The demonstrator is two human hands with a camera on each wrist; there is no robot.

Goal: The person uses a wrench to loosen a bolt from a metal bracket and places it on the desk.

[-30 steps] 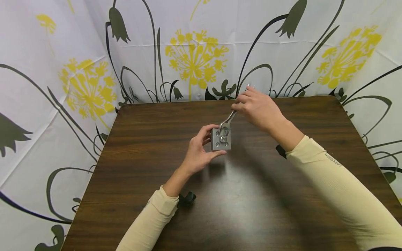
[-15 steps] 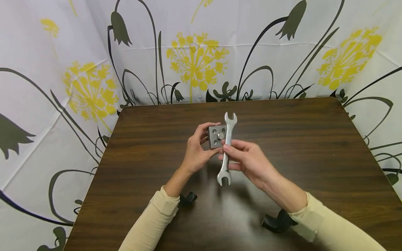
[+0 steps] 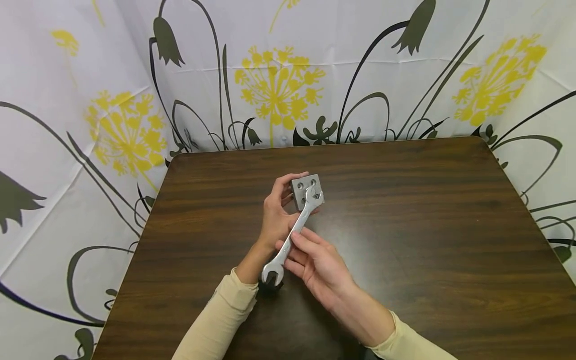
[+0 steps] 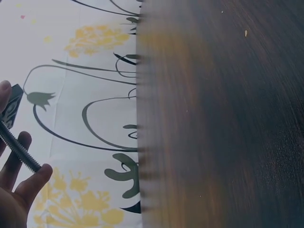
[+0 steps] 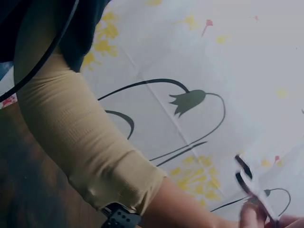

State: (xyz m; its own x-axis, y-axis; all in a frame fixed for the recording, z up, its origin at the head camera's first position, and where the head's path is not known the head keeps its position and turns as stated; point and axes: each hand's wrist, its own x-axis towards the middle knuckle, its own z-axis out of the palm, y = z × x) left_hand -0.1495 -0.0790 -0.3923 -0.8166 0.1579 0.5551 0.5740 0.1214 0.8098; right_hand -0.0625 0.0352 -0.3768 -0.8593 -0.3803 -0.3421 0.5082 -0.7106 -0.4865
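Wrench point(image 3: 301, 220) aslant in the right hand point(image 3: 322, 267)

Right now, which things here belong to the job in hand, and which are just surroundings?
Part of the job:
wrench, gripped by the right hand
metal block with holes, held in the left hand
threaded rod, at the left hand's fingers

Just surroundings:
wood-grain table
floral cloth behind it
black wrist gear, worn
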